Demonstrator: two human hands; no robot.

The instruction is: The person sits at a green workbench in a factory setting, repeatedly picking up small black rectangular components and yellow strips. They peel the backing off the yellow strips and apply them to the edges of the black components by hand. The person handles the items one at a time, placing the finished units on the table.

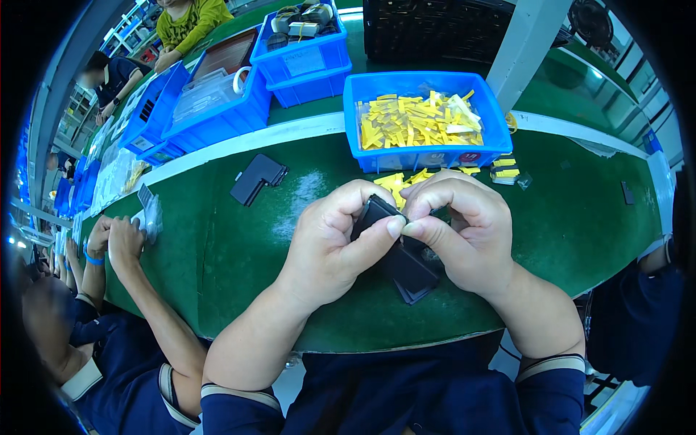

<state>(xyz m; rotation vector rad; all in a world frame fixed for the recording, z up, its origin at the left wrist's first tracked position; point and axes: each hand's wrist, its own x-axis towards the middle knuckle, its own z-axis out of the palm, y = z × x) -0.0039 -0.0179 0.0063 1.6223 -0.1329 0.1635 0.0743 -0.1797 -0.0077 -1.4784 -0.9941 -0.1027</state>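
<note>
A flat black rectangular piece [375,210] is gripped between the thumb and fingers of my left hand [326,246], tilted above the table. My right hand [467,235] is closed in a pinch at the piece's right edge, its thumb tip meeting my left thumb. What the right fingertips hold is hidden. Below my hands, several similar black pieces [415,274] lie stacked on the green table [348,315]. Just beyond my fingers, loose yellow strips [394,185] lie on the tabletop, partly covered by my hands.
A blue bin [428,158] full of yellow strips stands beyond my hands. More black pieces [259,179] lie left of them. Further blue bins [217,109] line the far left. A co-worker's hands [123,238] work at the left; a grey post [528,58] rises behind.
</note>
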